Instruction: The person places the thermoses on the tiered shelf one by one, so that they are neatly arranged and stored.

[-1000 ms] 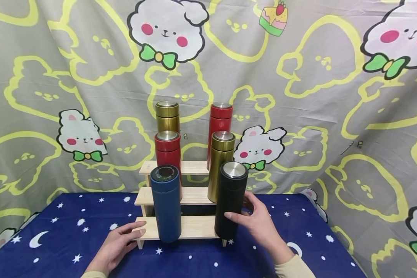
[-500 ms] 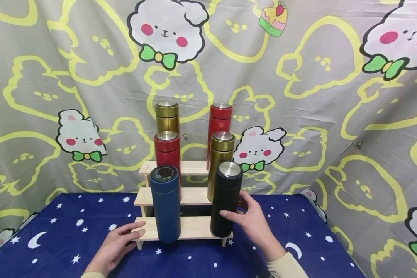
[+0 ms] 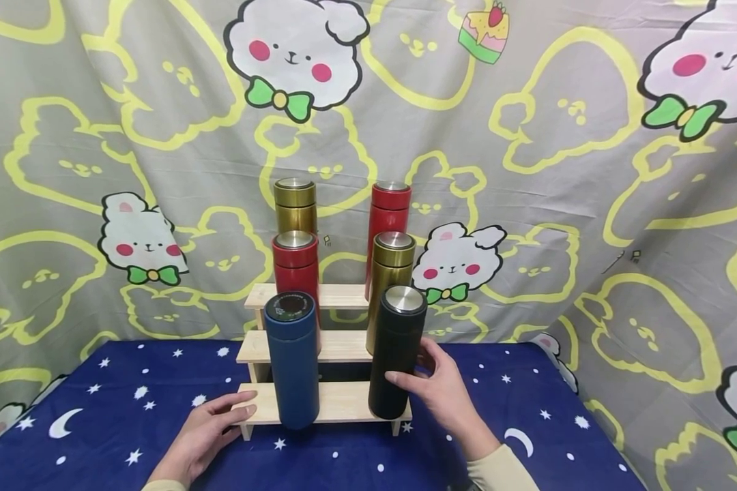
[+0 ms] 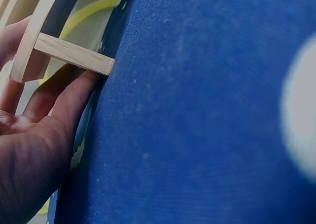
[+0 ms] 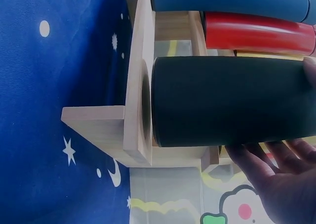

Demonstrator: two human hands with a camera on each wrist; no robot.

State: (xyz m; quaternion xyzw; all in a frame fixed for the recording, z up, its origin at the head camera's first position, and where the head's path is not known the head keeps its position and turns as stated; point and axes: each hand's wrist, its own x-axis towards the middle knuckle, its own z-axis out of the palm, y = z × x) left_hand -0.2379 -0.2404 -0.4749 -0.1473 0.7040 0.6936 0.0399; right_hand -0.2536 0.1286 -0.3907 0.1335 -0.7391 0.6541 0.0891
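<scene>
My right hand (image 3: 437,382) grips a black thermos (image 3: 396,354) with a silver-topped lid, thumb in front and fingers round its right side. It is upright at the right end of the lowest step of a three-tier wooden stand (image 3: 350,399). In the right wrist view, the thermos base (image 5: 156,103) is right at the board. My left hand (image 3: 199,429) holds the left end of that step; in the left wrist view, fingers (image 4: 69,98) reach beneath the board beside its leg (image 4: 74,53). A blue thermos (image 3: 292,368) stands at the left of the same step.
Behind, a red thermos (image 3: 296,273) and a gold thermos (image 3: 389,293) stand on the middle step. Another gold thermos (image 3: 295,211) and red thermos (image 3: 389,211) are on the top step. A navy star-patterned cloth (image 3: 160,375) covers the table; a patterned curtain (image 3: 356,150) hangs behind.
My right hand has shifted left with the black thermos, from over the lowest step's right end to farther in on it. The left hand keeps its place.
</scene>
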